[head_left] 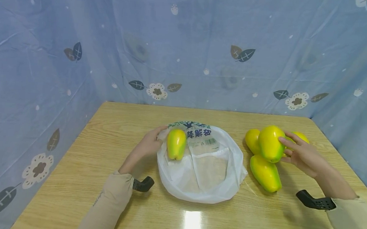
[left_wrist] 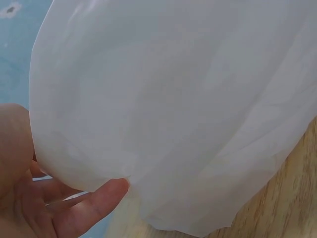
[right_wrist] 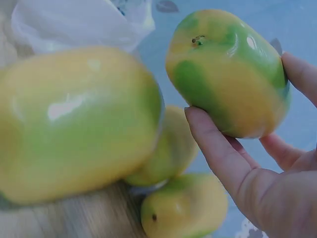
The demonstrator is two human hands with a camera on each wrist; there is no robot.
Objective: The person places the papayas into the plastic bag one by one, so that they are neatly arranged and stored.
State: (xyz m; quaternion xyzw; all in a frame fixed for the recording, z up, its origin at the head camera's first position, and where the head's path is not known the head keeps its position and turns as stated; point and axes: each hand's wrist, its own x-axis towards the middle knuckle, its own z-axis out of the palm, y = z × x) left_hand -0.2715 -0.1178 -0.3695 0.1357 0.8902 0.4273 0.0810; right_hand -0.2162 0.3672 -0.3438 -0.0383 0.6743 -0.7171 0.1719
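A white plastic bag [head_left: 199, 170] with printed characters lies open on the wooden table [head_left: 107, 148]. One yellow-green fruit [head_left: 176, 143] sits at the bag's left rim. My left hand [head_left: 150, 144] holds that rim beside the fruit. In the left wrist view the bag [left_wrist: 173, 99] fills the frame, with my left hand's fingers [left_wrist: 94, 203] touching its lower edge. My right hand [head_left: 296, 151] grips another yellow-green fruit [head_left: 270, 143] at the table's right. In the right wrist view the held fruit [right_wrist: 228, 74] sits between the thumb and the fingers [right_wrist: 218, 148].
Three more yellow-green fruits lie by my right hand: one [head_left: 265, 172] in front, one [head_left: 252, 139] behind and one [head_left: 300, 136] past the fingers. Blue patterned cloth [head_left: 205, 53] walls the table at the back and both sides.
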